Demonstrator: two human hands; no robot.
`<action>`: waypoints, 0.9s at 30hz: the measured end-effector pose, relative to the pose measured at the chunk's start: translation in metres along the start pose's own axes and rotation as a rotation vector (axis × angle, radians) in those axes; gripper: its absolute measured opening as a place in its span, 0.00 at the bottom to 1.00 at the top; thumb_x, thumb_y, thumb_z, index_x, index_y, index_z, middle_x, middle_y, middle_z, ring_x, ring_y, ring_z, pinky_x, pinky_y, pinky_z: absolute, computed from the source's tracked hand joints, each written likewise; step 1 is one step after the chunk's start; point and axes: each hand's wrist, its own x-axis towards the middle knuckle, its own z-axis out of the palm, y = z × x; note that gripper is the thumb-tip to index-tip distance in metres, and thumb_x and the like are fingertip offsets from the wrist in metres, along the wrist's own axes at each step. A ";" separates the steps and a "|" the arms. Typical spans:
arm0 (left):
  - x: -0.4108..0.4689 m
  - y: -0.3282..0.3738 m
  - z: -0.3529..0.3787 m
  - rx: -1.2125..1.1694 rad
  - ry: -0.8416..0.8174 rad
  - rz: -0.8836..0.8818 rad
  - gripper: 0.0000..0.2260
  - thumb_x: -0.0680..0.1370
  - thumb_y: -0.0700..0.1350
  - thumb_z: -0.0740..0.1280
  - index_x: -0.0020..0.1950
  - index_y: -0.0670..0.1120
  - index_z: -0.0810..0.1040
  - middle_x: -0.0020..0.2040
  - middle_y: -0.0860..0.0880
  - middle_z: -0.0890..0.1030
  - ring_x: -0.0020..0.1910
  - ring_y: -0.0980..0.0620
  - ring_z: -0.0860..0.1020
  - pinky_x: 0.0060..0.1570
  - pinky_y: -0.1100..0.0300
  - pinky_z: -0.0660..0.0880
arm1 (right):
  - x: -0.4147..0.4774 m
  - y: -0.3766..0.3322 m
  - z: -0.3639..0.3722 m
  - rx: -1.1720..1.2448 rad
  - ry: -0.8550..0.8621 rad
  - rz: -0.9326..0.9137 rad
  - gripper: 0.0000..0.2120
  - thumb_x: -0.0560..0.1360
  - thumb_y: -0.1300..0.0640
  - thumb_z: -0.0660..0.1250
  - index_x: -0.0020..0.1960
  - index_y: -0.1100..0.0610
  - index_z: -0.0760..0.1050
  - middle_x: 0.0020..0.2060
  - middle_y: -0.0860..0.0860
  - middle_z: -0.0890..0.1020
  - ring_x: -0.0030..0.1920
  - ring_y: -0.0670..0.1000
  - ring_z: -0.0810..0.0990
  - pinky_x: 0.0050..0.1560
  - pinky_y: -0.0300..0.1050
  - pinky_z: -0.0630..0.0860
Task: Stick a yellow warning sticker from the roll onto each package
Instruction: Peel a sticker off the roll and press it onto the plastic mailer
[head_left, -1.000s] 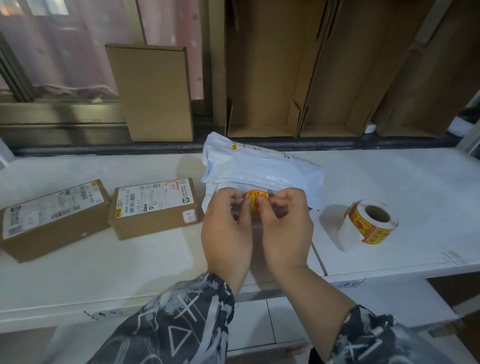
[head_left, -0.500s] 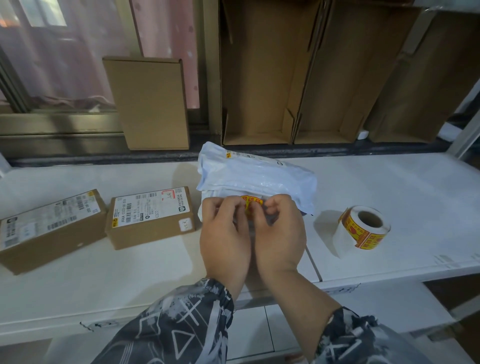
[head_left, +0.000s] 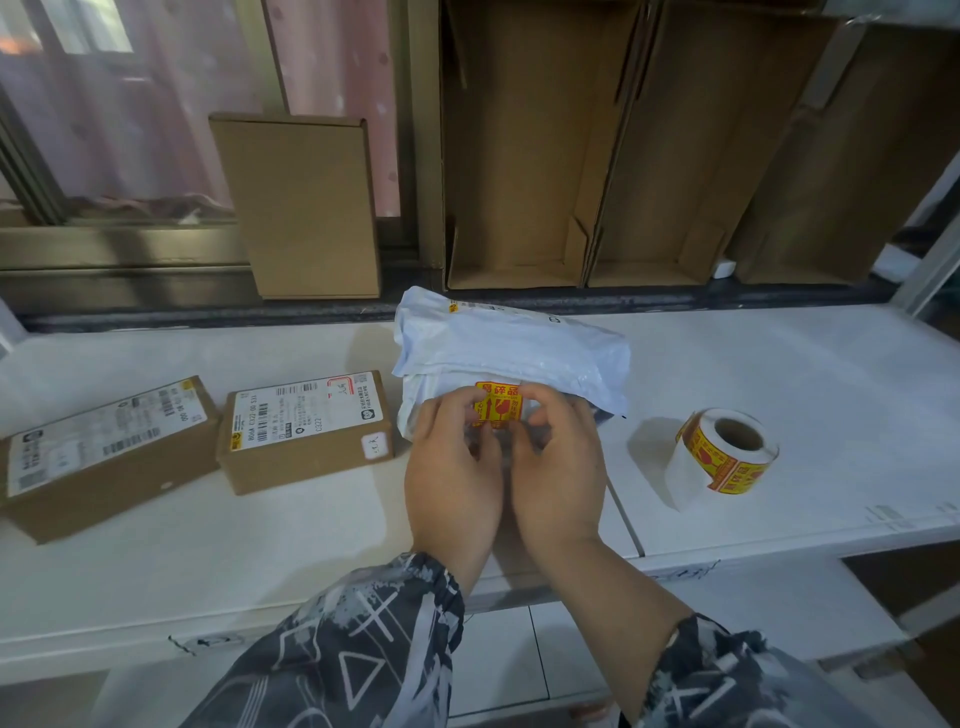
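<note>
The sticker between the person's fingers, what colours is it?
The sticker is yellow with red print, seen in the head view.

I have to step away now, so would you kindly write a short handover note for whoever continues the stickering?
Left hand and right hand: both pinch one yellow sticker by its edges, just over the white mailer bag.
Sticker roll: on the table, right of the bag.
Two cardboard boxes, the left box and the middle box, lie left of the bag; no yellow warning sticker shows on either.
Done: sticker taken off the roll.
Left: press it onto the bag, then sticker both boxes.
</note>
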 end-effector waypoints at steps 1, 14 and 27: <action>0.000 0.000 0.000 0.000 -0.003 -0.001 0.15 0.78 0.39 0.71 0.62 0.53 0.79 0.52 0.59 0.74 0.46 0.56 0.80 0.49 0.62 0.77 | 0.000 0.000 0.000 -0.003 0.003 -0.002 0.16 0.77 0.62 0.71 0.58 0.43 0.78 0.50 0.42 0.76 0.48 0.45 0.79 0.46 0.48 0.80; -0.001 -0.006 0.001 -0.041 -0.013 -0.038 0.12 0.80 0.41 0.69 0.59 0.56 0.76 0.48 0.56 0.79 0.47 0.56 0.80 0.47 0.53 0.80 | 0.000 0.004 0.003 -0.023 0.002 0.014 0.17 0.78 0.61 0.71 0.59 0.41 0.76 0.46 0.41 0.74 0.47 0.47 0.79 0.44 0.51 0.80; 0.000 -0.006 0.000 0.016 -0.002 -0.030 0.11 0.79 0.40 0.69 0.59 0.53 0.77 0.48 0.55 0.79 0.47 0.61 0.77 0.43 0.72 0.70 | -0.001 0.004 0.003 -0.065 0.017 0.012 0.17 0.78 0.61 0.70 0.60 0.42 0.76 0.46 0.44 0.76 0.46 0.49 0.79 0.42 0.50 0.79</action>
